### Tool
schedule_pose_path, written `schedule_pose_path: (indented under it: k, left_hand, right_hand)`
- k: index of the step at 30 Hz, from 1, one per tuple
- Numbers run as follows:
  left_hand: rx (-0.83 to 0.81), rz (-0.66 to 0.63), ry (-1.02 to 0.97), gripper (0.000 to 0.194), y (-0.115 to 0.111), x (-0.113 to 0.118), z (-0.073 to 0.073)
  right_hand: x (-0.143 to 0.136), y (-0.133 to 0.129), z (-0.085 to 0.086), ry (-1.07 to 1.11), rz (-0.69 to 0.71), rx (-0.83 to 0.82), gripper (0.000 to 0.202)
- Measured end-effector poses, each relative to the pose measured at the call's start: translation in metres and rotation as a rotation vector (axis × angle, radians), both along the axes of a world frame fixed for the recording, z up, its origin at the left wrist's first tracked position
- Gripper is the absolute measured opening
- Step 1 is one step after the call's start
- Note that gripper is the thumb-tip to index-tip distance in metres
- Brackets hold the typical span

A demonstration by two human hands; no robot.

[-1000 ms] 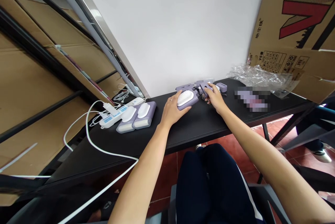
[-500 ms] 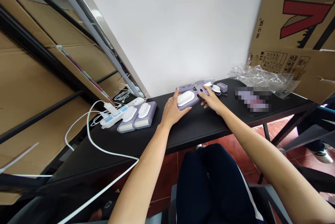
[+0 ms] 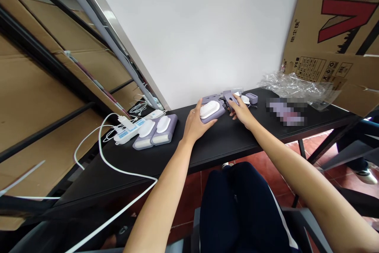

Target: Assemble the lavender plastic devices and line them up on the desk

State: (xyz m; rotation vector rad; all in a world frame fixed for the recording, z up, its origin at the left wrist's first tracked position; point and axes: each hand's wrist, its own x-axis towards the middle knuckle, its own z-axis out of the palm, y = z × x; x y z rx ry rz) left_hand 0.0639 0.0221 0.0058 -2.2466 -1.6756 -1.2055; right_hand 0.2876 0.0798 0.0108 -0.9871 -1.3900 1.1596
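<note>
The left hand (image 3: 196,123) cups a smooth lilac plastic case (image 3: 212,111) with a ribbed white oval top, fingers curled round its near side, flat on the matte black table (image 3: 225,142). Just right of that grip, the right hand (image 3: 242,111) pinches a small boxy lilac piece (image 3: 229,97) with thumb and fingertips; half a second ago those fingers lay lower and open beside the case. Beyond it sit more lilac parts (image 3: 251,98). Well left of the held case lie two matching units (image 3: 155,132) beside a white power strip (image 3: 127,130)
</note>
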Motion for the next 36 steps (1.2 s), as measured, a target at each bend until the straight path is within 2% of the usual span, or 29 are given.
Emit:
schedule_pose_path:
  k: [3, 8, 14, 18, 31, 36]
  left_hand:
    - [-0.002, -0.012, 0.003, 0.106, 0.000, 0.000, -0.001]
    - [-0.012, -0.021, 0.009, 0.106, 0.002, 0.002, -0.002]
    - [-0.008, -0.011, 0.026, 0.104, 0.001, 0.003, -0.001]
    - [-0.014, -0.015, 0.045, 0.102, 0.002, 0.003, -0.001]
    - [0.045, -0.011, 0.139, 0.096, 0.000, 0.009, 0.001]
    - [0.075, 0.002, 0.159, 0.094, 0.001, 0.011, 0.000]
  right_hand:
    - [-0.002, -0.002, 0.000, -0.047, 0.097, -0.014, 0.063]
    - [-0.003, -0.003, 0.001, -0.010, 0.082, 0.009, 0.057]
    - [-0.001, -0.003, 0.004, 0.107, 0.100, -0.063, 0.056]
    - [-0.001, -0.006, 0.004, 0.104, 0.131, -0.060, 0.058]
    - [-0.002, -0.008, 0.005, 0.125, 0.062, -0.052, 0.068]
    - [-0.001, -0.007, 0.004, 0.113, 0.058, -0.003, 0.058]
